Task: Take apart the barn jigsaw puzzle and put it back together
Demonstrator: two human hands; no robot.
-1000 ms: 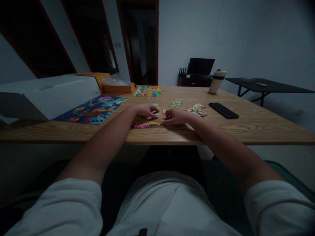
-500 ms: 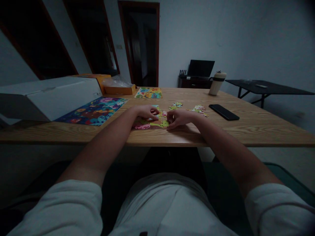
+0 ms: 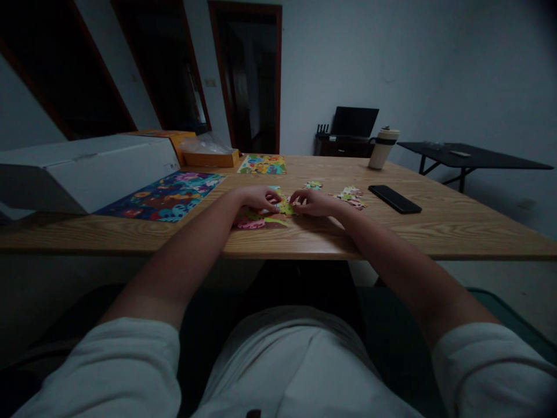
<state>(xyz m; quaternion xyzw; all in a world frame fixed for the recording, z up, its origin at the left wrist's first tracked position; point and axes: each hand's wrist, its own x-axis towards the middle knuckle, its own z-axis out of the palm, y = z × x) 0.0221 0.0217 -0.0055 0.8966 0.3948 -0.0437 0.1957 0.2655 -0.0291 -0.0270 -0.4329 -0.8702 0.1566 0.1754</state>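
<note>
My left hand (image 3: pixel 260 199) rests on a partly assembled jigsaw puzzle (image 3: pixel 276 222) near the table's front edge. Its fingers are bent and apart, the tips touching the puzzle, and they cover much of its upper left. Pink pieces (image 3: pixel 250 223) lie along the lower left side. At the right side of the puzzle, my right hand (image 3: pixel 314 203) has its thumb and fingers closed around a yellow-green puzzle piece (image 3: pixel 286 207), partly hidden by the fingertips. Loose puzzle pieces lie beyond and right of this hand, in a small group (image 3: pixel 313 185) and a larger pile (image 3: pixel 350 196).
On the left are a dark blue picture sheet (image 3: pixel 167 200), a white box (image 3: pixel 104 165) and an orange box (image 3: pixel 211 158) with clear plastic. A colourful sheet (image 3: pixel 263 164) lies farther back. To the right are a black phone (image 3: pixel 394 198) and a cream tumbler (image 3: pixel 383 150).
My right hand has moved away from me and slightly left, from the puzzle's lower right corner, taking the yellow-green piece along. My left hand stays put.
</note>
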